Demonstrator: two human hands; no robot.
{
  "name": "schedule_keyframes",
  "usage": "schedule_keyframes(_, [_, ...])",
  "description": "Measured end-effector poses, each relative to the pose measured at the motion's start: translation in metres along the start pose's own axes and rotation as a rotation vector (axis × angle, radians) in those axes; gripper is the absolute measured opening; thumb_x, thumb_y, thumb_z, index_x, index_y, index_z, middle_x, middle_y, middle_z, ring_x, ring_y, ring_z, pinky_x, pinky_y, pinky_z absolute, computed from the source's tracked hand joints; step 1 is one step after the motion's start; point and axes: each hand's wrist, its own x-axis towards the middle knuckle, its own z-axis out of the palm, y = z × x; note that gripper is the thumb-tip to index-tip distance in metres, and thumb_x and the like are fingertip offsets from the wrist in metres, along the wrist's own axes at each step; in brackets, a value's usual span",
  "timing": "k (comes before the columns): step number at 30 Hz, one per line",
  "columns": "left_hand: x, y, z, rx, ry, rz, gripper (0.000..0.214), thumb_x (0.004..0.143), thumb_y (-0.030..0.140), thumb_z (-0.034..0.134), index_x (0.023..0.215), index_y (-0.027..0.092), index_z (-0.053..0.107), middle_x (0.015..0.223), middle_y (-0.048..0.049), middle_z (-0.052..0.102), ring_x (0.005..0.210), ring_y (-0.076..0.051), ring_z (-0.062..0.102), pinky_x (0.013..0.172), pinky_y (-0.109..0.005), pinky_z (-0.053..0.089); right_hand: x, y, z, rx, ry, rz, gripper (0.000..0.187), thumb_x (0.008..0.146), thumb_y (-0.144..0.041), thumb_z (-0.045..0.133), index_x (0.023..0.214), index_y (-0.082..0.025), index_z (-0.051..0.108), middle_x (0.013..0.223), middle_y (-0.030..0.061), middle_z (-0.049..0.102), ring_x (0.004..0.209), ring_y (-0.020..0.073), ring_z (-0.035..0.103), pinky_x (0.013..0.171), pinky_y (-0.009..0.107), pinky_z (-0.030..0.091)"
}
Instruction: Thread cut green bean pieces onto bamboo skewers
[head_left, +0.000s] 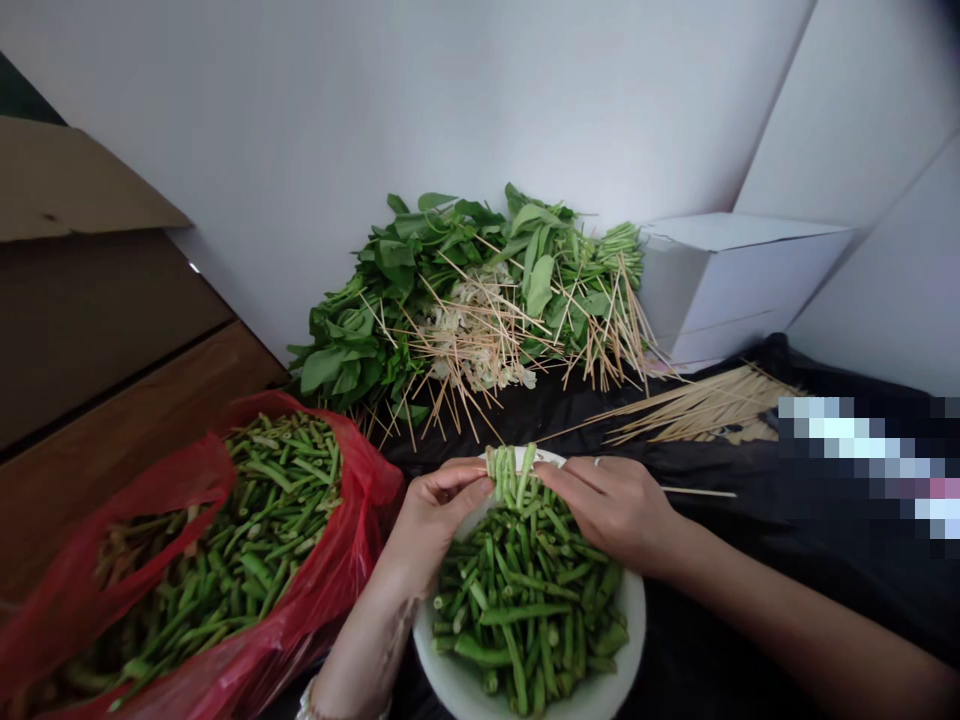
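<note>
A white bowl (pixel 631 612) heaped with cut green bean pieces (pixel 525 600) sits at the lower centre. Over its far rim my left hand (pixel 431 515) and my right hand (pixel 611 505) pinch a small upright bundle of bean pieces (pixel 510 472) between them, fingers closed on it from both sides. A thin wooden skewer (pixel 697 491) sticks out to the right from under my right hand. A ring shows on a finger of my right hand.
A red plastic bag (pixel 187 560) full of cut beans lies at the left. Behind the bowl are skewered leafy greens (pixel 465 290), loose bamboo skewers (pixel 697 405), a white box (pixel 720 280) and brown cardboard (pixel 90 320) on black sheeting (pixel 750 640).
</note>
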Motion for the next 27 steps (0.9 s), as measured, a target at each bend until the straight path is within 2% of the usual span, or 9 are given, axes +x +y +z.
schedule_keyframes(4, [0.000, 0.003, -0.002, 0.143, -0.056, 0.041, 0.021, 0.074, 0.027, 0.077, 0.094, 0.019, 0.078, 0.088, -0.0039, 0.075, 0.077, -0.015, 0.064, 0.072, -0.024, 0.049, 0.003, 0.003, -0.005, -0.030, 0.030, 0.038, 0.027, 0.093, -0.008, 0.042, 0.105, -0.009, 0.066, 0.070, 0.0018, 0.061, 0.059, 0.0122, 0.053, 0.057, 0.028, 0.041])
schedule_keyframes(7, [-0.001, 0.005, -0.005, 0.456, -0.102, 0.164, 0.021, 0.077, 0.030, 0.073, 0.094, 0.019, 0.076, 0.080, -0.0034, 0.072, 0.067, -0.015, 0.059, 0.064, -0.025, 0.044, 0.004, 0.008, -0.008, -0.052, 0.053, 0.096, 0.027, 0.093, -0.008, 0.043, 0.105, -0.010, 0.067, 0.069, 0.0013, 0.061, 0.059, 0.0114, 0.054, 0.058, 0.027, 0.040])
schedule_keyframes(10, [-0.002, 0.008, -0.009, 0.731, -0.216, 0.257, 0.015, 0.083, 0.031, 0.067, 0.084, 0.018, 0.075, 0.079, -0.0035, 0.071, 0.070, -0.016, 0.060, 0.066, -0.026, 0.042, 0.004, 0.012, -0.008, -0.081, 0.057, 0.109, 0.027, 0.093, -0.009, 0.044, 0.105, -0.012, 0.067, 0.070, 0.0009, 0.062, 0.060, 0.0107, 0.054, 0.058, 0.026, 0.039])
schedule_keyframes(12, [-0.003, 0.012, -0.013, 0.827, -0.288, 0.243, 0.022, 0.086, 0.035, 0.063, 0.077, 0.018, 0.073, 0.075, -0.0028, 0.070, 0.069, -0.016, 0.060, 0.065, -0.025, 0.041, 0.003, 0.013, -0.007, -0.097, 0.055, 0.100, 0.026, 0.093, -0.009, 0.044, 0.104, -0.012, 0.067, 0.069, 0.0007, 0.062, 0.059, 0.0107, 0.053, 0.058, 0.026, 0.039])
schedule_keyframes(14, [-0.005, 0.015, -0.016, 0.959, -0.301, 0.222, 0.030, 0.085, 0.043, 0.062, 0.071, 0.019, 0.071, 0.069, -0.0020, 0.067, 0.065, -0.016, 0.059, 0.061, -0.025, 0.039, 0.002, 0.014, -0.006, -0.099, 0.047, 0.097, 0.027, 0.094, -0.010, 0.043, 0.105, -0.012, 0.067, 0.069, 0.0007, 0.062, 0.058, 0.0108, 0.053, 0.057, 0.027, 0.039])
schedule_keyframes(18, [-0.010, 0.018, -0.017, 1.240, -0.310, 0.199, 0.030, 0.075, 0.048, 0.071, 0.064, 0.020, 0.069, 0.065, -0.0009, 0.065, 0.062, -0.017, 0.057, 0.057, -0.026, 0.033, 0.001, 0.013, -0.005, -0.088, 0.035, 0.090, 0.027, 0.093, -0.009, 0.043, 0.107, -0.011, 0.066, 0.070, 0.0007, 0.062, 0.058, 0.0112, 0.053, 0.057, 0.028, 0.038])
schedule_keyframes(21, [-0.015, 0.019, -0.014, 1.204, -0.360, 0.201, 0.019, 0.073, 0.036, 0.075, 0.065, 0.021, 0.067, 0.067, 0.0008, 0.065, 0.064, -0.016, 0.058, 0.058, -0.025, 0.034, 0.001, 0.013, -0.005, -0.086, 0.024, 0.084, 0.027, 0.093, -0.009, 0.043, 0.108, -0.011, 0.066, 0.070, 0.0008, 0.061, 0.059, 0.0115, 0.053, 0.058, 0.028, 0.038])
schedule_keyframes(25, [-0.015, 0.018, -0.007, 0.844, -0.437, 0.157, 0.016, 0.084, 0.032, 0.064, 0.076, 0.019, 0.068, 0.073, -0.0005, 0.065, 0.069, -0.015, 0.059, 0.064, -0.024, 0.042, 0.002, 0.013, -0.005, -0.083, 0.031, 0.090, 0.025, 0.093, -0.010, 0.045, 0.108, -0.011, 0.066, 0.070, 0.0011, 0.062, 0.059, 0.0117, 0.054, 0.059, 0.028, 0.038])
schedule_keyframes(27, [-0.013, 0.015, -0.005, 0.652, -0.393, 0.120, 0.020, 0.089, 0.036, 0.058, 0.081, 0.019, 0.065, 0.075, -0.0015, 0.067, 0.070, -0.015, 0.060, 0.064, -0.024, 0.044, 0.002, 0.014, -0.006, -0.081, 0.039, 0.101, 0.026, 0.093, -0.009, 0.045, 0.108, -0.011, 0.066, 0.071, 0.0012, 0.062, 0.059, 0.0118, 0.055, 0.058, 0.028, 0.038])
